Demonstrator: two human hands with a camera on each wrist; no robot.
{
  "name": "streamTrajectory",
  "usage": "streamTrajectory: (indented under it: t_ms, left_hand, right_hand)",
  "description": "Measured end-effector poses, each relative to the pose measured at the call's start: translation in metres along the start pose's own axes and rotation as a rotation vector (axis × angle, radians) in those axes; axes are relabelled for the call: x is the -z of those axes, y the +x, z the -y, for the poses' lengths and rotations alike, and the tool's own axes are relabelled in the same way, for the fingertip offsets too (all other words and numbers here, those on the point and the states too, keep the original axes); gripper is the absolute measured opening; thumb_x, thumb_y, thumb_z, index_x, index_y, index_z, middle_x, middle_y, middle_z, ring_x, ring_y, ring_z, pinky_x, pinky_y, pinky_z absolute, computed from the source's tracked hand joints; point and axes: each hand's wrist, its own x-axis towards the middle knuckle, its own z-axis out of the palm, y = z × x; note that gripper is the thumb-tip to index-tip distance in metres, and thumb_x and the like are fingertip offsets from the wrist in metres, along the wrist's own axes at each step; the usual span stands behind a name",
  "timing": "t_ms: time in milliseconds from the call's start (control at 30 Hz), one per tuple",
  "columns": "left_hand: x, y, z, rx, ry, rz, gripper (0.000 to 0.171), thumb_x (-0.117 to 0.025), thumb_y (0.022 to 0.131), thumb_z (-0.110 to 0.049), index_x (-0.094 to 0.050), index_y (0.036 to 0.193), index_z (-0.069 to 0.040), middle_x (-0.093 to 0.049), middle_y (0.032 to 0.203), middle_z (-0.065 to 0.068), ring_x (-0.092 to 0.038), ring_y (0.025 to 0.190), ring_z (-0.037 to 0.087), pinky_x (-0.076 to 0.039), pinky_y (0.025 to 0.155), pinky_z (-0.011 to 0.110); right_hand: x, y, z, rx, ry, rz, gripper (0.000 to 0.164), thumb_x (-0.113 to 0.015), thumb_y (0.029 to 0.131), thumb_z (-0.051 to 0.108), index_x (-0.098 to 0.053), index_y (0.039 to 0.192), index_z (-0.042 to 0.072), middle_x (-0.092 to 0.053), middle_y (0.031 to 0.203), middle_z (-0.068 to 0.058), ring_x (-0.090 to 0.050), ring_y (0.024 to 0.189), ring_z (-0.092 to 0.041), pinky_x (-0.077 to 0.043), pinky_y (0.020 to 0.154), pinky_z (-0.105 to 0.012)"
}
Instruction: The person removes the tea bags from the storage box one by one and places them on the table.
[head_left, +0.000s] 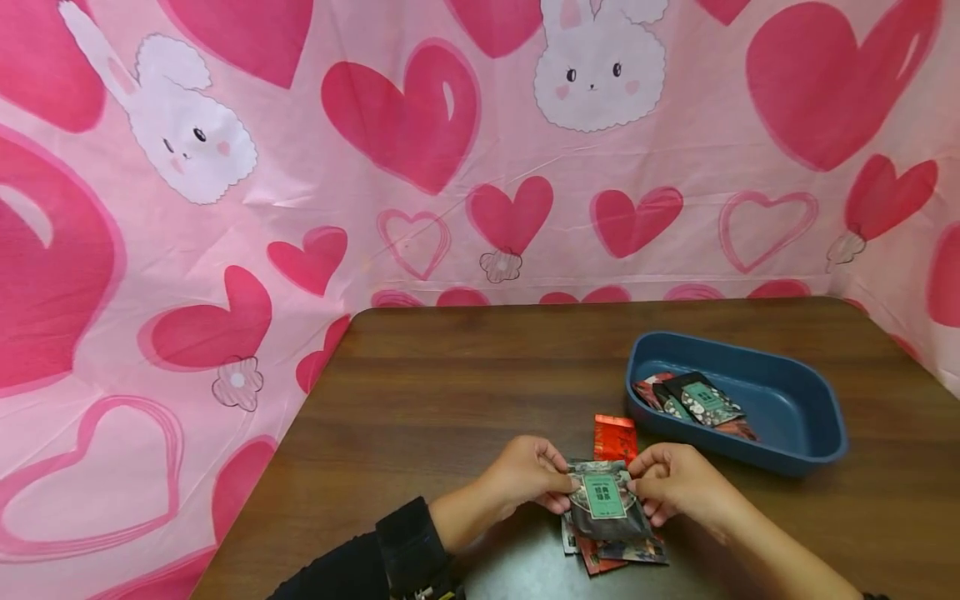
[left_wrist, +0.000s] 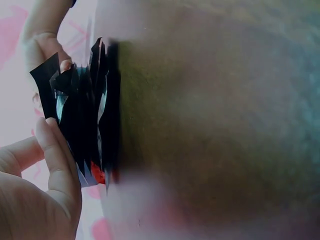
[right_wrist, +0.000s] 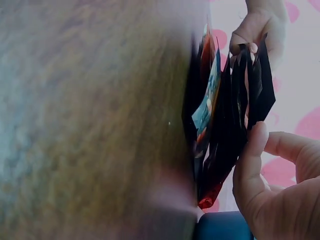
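A dark tea sachet (head_left: pixel 604 500) with a green label lies on top of a loose pile of sachets near the table's front. My left hand (head_left: pixel 525 477) pinches its left edge between thumb and fingers, and my right hand (head_left: pixel 678 482) pinches the right edge. Beneath it stick out a red sachet (head_left: pixel 598 560), a dark patterned sachet (head_left: pixel 637 551) and, at the far side, a shiny red sachet (head_left: pixel 614 435). Both wrist views show the pile edge-on, with the left hand (left_wrist: pixel 57 175) and the right hand (right_wrist: pixel 275 185) at its upper layers.
To the right, behind the pile, stands a blue bin (head_left: pixel 813 425) with several sachets (head_left: pixel 701 398) in its left half. The brown wooden table (head_left: pixel 465 375) stretches left and back. Pink heart-patterned cloth (head_left: pixel 315 158) hangs behind and along the sides.
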Motion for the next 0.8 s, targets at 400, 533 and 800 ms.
streamTrajectory:
  t_ms: [400,533,800]
  left_hand:
    - [0.008,0.003,0.002,-0.041,0.045,-0.065,0.021,-0.072,0.082,0.007,-0.053,0.090,0.003,-0.065,0.068,0.014,-0.058,0.046,0.014,-0.057,0.048,0.029]
    - [0.017,0.011,-0.007,-0.111,0.079,-0.123,0.017,-0.071,0.086,0.000,-0.055,0.088,0.002,-0.064,0.064,0.011,-0.057,0.046,0.013,-0.055,0.046,0.028]
    - [-0.001,0.046,-0.076,-0.154,-0.017,-0.103,0.014,-0.062,0.094,-0.005,-0.064,0.099,0.009,-0.067,0.084,0.021,-0.062,0.061,0.016,-0.060,0.072,0.041]
  right_hand:
    - [0.007,-0.006,0.007,0.026,-0.069,-0.035,0.027,-0.065,0.088,0.003,-0.054,0.106,-0.015,-0.062,0.071,-0.009,-0.060,0.061,-0.020,-0.057,0.052,-0.033]
    - [0.030,-0.009,0.023,0.077,-0.117,-0.107,0.028,-0.060,0.093,0.004,-0.054,0.110,-0.017,-0.062,0.075,-0.011,-0.060,0.061,-0.019,-0.057,0.053,-0.034]
    - [0.123,0.013,0.061,0.067,-0.269,-0.275,0.034,-0.049,0.102,0.011,-0.049,0.116,-0.020,-0.064,0.082,-0.006,-0.063,0.067,-0.015,-0.060,0.064,-0.031]
